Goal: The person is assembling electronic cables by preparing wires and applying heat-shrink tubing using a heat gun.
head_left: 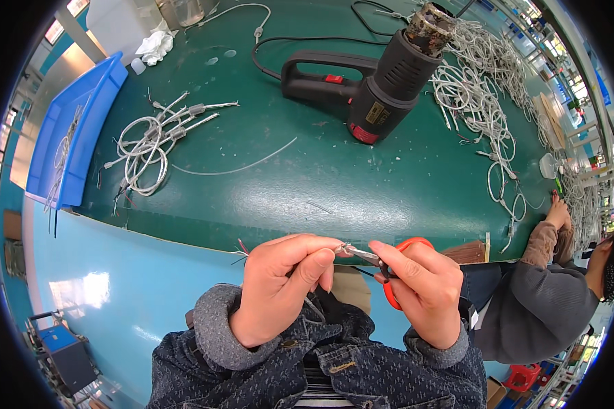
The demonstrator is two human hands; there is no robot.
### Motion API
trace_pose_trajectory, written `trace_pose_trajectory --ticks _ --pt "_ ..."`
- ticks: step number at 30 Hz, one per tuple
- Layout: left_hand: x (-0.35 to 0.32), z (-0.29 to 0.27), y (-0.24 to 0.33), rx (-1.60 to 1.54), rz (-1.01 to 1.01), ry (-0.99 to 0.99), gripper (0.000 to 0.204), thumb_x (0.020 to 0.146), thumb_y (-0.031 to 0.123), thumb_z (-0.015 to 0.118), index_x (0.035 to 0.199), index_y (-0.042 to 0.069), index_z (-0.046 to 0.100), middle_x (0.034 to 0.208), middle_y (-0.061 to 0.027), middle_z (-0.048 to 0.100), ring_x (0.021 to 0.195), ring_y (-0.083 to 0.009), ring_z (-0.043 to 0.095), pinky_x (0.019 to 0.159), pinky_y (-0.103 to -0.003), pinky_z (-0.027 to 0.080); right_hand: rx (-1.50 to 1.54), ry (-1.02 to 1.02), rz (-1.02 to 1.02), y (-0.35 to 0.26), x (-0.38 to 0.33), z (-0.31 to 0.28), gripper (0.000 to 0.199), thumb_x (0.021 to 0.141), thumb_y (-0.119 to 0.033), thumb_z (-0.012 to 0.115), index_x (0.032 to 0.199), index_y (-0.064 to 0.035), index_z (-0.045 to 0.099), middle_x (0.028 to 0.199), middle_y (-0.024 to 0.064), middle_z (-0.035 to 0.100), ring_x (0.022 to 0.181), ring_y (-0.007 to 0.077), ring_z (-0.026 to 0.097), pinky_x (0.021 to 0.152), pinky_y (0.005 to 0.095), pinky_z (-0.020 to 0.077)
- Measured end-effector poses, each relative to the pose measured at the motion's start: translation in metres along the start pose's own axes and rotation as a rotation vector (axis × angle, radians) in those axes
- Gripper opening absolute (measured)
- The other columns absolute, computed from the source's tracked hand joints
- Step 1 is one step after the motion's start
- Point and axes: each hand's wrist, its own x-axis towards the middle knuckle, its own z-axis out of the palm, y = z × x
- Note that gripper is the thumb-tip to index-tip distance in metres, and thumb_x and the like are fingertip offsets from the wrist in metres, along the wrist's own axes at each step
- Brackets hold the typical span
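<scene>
In front of my body, at the table's near edge, my left hand [274,283] pinches a cable between thumb and fingers. Its frayed silvery end [345,248] pokes out on the right, and thin coloured wires [240,251] show at the hand's left side. My right hand [426,290] is closed around scissors with red-orange handles [390,294]. The metal blades [363,254] point left and meet the cable end; whether they are closed on it I cannot tell. Most of the cable is hidden by my left hand.
A black heat gun [382,95] stands on the green table [252,198]. Coiled cables [143,146] lie left beside a blue tray [71,129]; more cables [488,75] pile up at right. A brush [467,252] lies by the near edge. Another person [542,307] works at right.
</scene>
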Motion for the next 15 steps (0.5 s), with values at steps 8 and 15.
trace_pose_trajectory --ticks 8,15 --pt "-0.0005 0.0020 0.0017 -0.002 -0.030 0.016 0.025 0.096 0.018 0.054 0.096 -0.004 0.065 0.061 -0.0016 0.056 0.054 -0.0051 0.046 0.049 -0.020 0.034 0.002 -0.027 0.069 -0.0077 0.0012 -0.0017 0.047 0.062 0.012 0.065 0.107 -0.0018 0.068 0.068 0.0082 0.055 0.060 0.0191 0.055 0.052 0.0287 0.0433" --pt "-0.0011 0.0024 0.0014 -0.017 -0.056 0.036 0.024 0.096 0.017 0.054 0.093 -0.004 0.065 0.061 -0.0010 0.055 0.054 -0.0045 0.045 0.049 -0.020 0.034 0.016 -0.076 0.092 -0.0087 -0.0031 0.0010 0.046 0.064 0.011 0.066 0.108 -0.0028 0.067 0.068 0.0087 0.055 0.058 0.0197 0.056 0.051 0.0288 0.0437"
